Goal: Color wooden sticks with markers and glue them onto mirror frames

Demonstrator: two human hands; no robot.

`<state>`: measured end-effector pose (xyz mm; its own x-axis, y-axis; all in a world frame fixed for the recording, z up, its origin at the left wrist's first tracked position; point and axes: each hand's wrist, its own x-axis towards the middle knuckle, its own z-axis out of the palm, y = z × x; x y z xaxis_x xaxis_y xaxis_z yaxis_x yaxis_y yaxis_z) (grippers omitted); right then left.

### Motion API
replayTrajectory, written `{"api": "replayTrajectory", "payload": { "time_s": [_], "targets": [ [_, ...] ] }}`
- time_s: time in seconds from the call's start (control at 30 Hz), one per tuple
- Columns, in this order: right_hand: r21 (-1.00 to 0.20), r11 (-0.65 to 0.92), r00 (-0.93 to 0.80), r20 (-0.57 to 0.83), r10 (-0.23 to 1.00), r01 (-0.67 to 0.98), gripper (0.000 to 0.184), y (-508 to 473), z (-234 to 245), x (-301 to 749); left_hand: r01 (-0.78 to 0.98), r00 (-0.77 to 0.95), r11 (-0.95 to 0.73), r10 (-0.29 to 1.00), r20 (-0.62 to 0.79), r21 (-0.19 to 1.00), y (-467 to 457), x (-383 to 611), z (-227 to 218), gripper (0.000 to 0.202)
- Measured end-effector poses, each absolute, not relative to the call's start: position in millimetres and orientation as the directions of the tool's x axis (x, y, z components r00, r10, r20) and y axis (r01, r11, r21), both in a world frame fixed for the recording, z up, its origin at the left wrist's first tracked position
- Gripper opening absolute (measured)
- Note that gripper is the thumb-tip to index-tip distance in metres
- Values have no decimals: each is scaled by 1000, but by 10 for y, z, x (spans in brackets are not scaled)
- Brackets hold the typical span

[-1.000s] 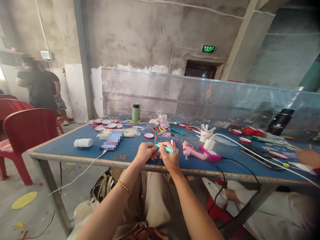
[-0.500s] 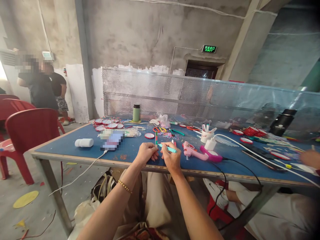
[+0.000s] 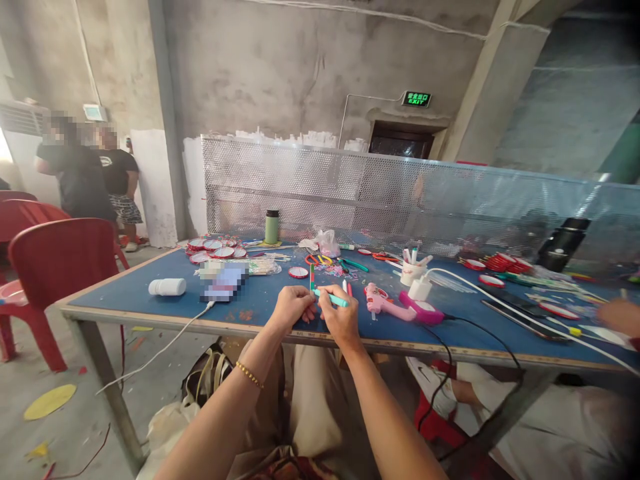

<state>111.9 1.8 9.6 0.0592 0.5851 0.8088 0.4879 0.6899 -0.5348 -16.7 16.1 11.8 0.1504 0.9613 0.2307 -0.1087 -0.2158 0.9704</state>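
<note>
My right hand (image 3: pixel 341 317) is closed around a teal marker pen (image 3: pixel 334 299), its tip pointing left against a narrow strip. That thin strip (image 3: pixel 312 276), coloured red and green, stands out from the fingertips of my left hand (image 3: pixel 293 307), which pinches its near end. Both hands rest close together at the table's front edge. Just beyond them lies a round red-rimmed disc (image 3: pixel 299 272). A white-and-red pair of pens (image 3: pixel 347 288) lies right behind my right hand.
A pink glue gun (image 3: pixel 387 305), a white plug adapter (image 3: pixel 420 289) and a cup of markers (image 3: pixel 413 271) are on the right. Pliers (image 3: pixel 355 265) lie behind. At left are a white bottle (image 3: pixel 167 287) and a phone (image 3: pixel 225 283). Another person's hand (image 3: pixel 620 317) shows far right.
My right hand and the marker have shifted slightly left along the strip. My left hand stays in place, and the view has turned very slightly.
</note>
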Motion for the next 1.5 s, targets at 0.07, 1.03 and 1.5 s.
{"api": "replayTrajectory", "payload": {
  "time_s": [0.07, 1.03, 1.5],
  "targets": [
    [-538, 686, 82, 811, 579, 490, 22, 26, 87, 1126, -110, 151, -209, 963, 224, 972, 169, -166, 114, 23],
    [-522, 703, 49, 818, 573, 483, 22, 12, 98, 1114, -89, 144, -217, 963, 228, 972, 149, -161, 136, 23],
    [-537, 693, 74, 812, 578, 481, 22, 18, 89, 1114, -90, 142, -218, 963, 229, 972, 153, -162, 129, 23]
  ]
}}
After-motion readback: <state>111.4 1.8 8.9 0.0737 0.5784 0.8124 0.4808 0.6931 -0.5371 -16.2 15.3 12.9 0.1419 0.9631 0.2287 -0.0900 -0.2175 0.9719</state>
